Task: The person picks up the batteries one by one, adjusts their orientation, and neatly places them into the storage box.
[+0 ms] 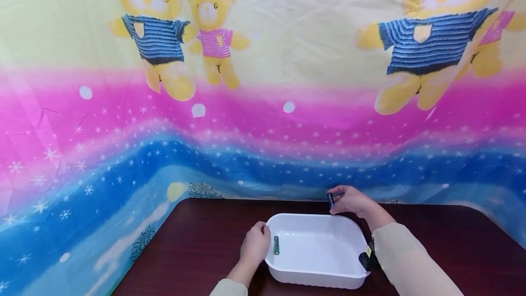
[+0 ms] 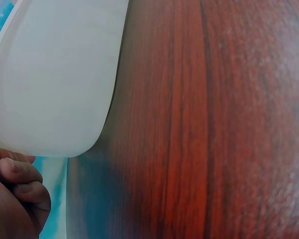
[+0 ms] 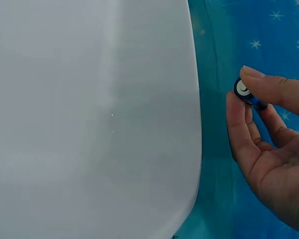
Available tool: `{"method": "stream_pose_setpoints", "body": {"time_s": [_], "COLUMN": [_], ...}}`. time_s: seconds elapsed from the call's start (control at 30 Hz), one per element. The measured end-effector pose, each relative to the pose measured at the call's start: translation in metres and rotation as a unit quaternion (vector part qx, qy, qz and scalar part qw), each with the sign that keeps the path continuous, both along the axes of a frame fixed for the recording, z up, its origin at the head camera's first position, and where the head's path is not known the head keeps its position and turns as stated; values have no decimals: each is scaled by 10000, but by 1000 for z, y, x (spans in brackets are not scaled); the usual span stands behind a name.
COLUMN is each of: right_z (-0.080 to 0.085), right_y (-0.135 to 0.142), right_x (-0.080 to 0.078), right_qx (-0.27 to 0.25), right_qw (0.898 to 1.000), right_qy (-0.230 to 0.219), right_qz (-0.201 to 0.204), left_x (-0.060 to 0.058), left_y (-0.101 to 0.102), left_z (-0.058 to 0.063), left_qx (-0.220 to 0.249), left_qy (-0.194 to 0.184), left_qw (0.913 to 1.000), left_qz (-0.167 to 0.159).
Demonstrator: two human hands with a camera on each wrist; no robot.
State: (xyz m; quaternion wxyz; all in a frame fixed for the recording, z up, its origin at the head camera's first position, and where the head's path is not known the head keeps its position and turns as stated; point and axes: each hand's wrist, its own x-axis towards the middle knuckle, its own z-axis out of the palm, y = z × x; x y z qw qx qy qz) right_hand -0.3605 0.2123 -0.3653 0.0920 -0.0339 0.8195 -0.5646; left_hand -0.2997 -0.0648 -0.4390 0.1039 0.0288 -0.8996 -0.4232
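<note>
A white plastic basin [image 1: 318, 274] with rounded corners sits on the dark wooden table. Inside it, near the left wall, lies a green and dark battery [image 1: 276, 245]. My left hand [image 1: 256, 242] grips the basin's left rim; in the left wrist view its curled fingers [image 2: 22, 172] meet the end of the basin. Beyond the far rim, my right hand [image 1: 348, 200] holds up a dark blue battery [image 1: 330, 200]. The right wrist view shows that battery [image 3: 242, 88] pinched between thumb and fingers, its pale round end facing the camera, apart from the basin.
The table [image 1: 197, 250] has a reddish-brown wood grain. A cloth backdrop [image 1: 267, 150] printed with teddy bears and snowflakes hangs behind and along the left. A black device with a yellow label [image 1: 367, 259] is at my right wrist, by the basin's right rim.
</note>
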Motion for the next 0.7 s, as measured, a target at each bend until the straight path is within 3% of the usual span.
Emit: {"method": "stream_pose_setpoints", "body": {"time_s": [0.5,0.7], "right_z": [-6,-9], "right_y": [-9,-9], "right_x": [-6,-8], "right_qx": [-44,-143], "right_qw": [10000,9985], "right_qy": [28,233], "right_qz": [77,467], "left_x": [1,1], "left_y": [0,0], "left_z": [2,0], "left_qx": [12,43], "left_qy": [-52,-57], "left_qw": [10000,10000], "left_qz": [-22,-39]}}
